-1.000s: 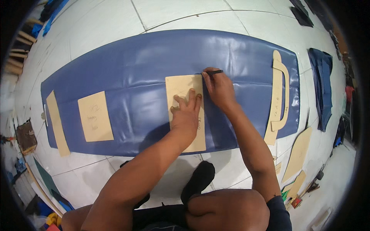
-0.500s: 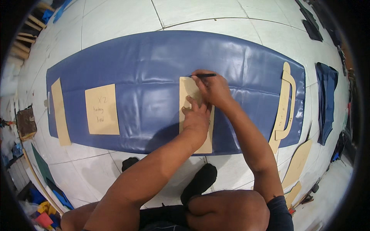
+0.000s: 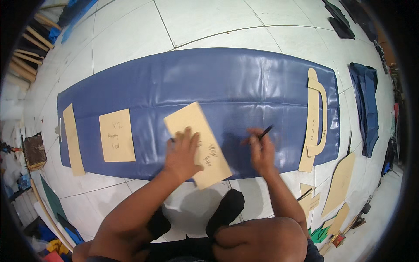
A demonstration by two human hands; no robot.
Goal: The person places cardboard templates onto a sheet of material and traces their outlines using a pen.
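Observation:
A large sheet of shiny dark blue vinyl-like material lies spread on the floor. On its middle sits a tan rectangular card template, tilted, its lower end past the sheet's near edge. My left hand rests on that template's left side, fingers spread and stretched over it. To the right, my right hand is closed around a black pen, apart from the template. A squarish tan template and a narrow tan strip lie on the sheet's left part.
A long tan template and a handle-shaped one lie at the sheet's right end. More tan pieces are on the tiled floor at right, near folded dark blue material. A brown box-like object stands at left.
The template under my left hand has shifted left and turned from upright to tilted. My right hand with the pen has moved off its top edge, down and to the right.

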